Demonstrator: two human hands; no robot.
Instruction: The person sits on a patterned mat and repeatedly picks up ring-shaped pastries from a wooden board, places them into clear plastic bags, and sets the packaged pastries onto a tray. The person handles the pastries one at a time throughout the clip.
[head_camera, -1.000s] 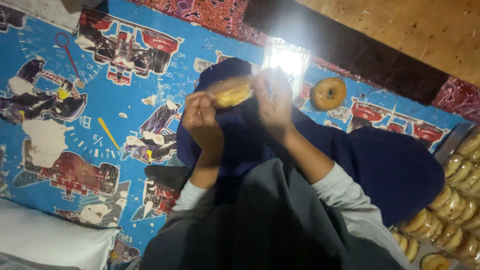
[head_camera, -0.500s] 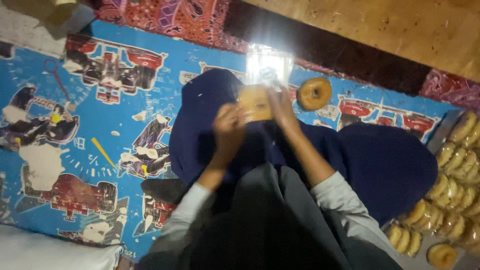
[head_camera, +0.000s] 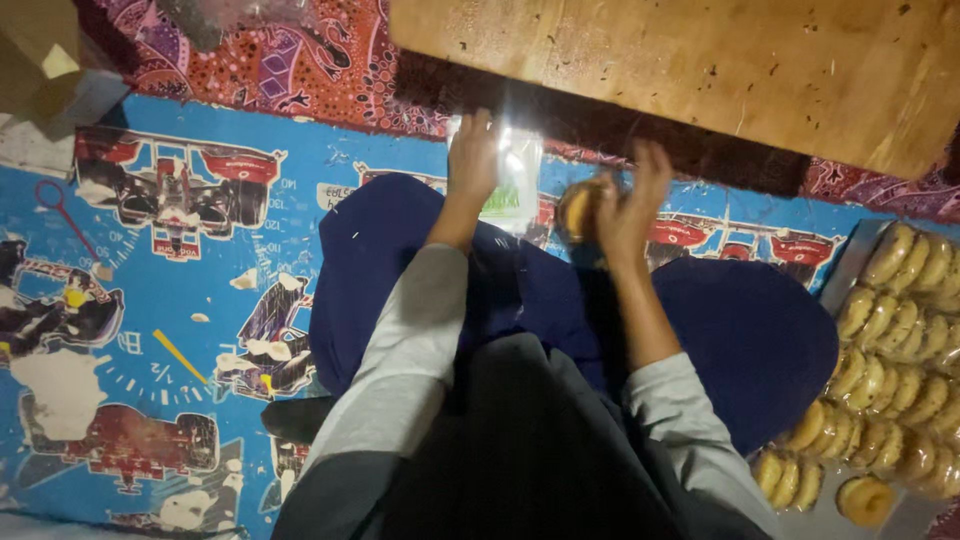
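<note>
My left hand (head_camera: 474, 152) reaches forward and grips the top of a clear plastic bag (head_camera: 515, 185) that glares under the light. Just right of it, my right hand (head_camera: 630, 205) closes around a golden ring-shaped cookie (head_camera: 577, 208). Both hands are held out above my dark blue lap (head_camera: 560, 300), over the blue printed mat (head_camera: 150, 270). Whether the bag holds anything is hidden by the glare.
A metal tray (head_camera: 850, 265) at the right holds several rows of ring cookies (head_camera: 905, 330). A wooden board (head_camera: 690, 70) lies ahead over a dark edge and red patterned cloth (head_camera: 300, 60). A yellow stick (head_camera: 180, 357) and a red loop (head_camera: 60, 205) lie on the mat.
Both hands moved apart and forward. The left hand now holds the bag alone, and the right hand has taken hold of the ring cookie that lay on the mat to the right.
</note>
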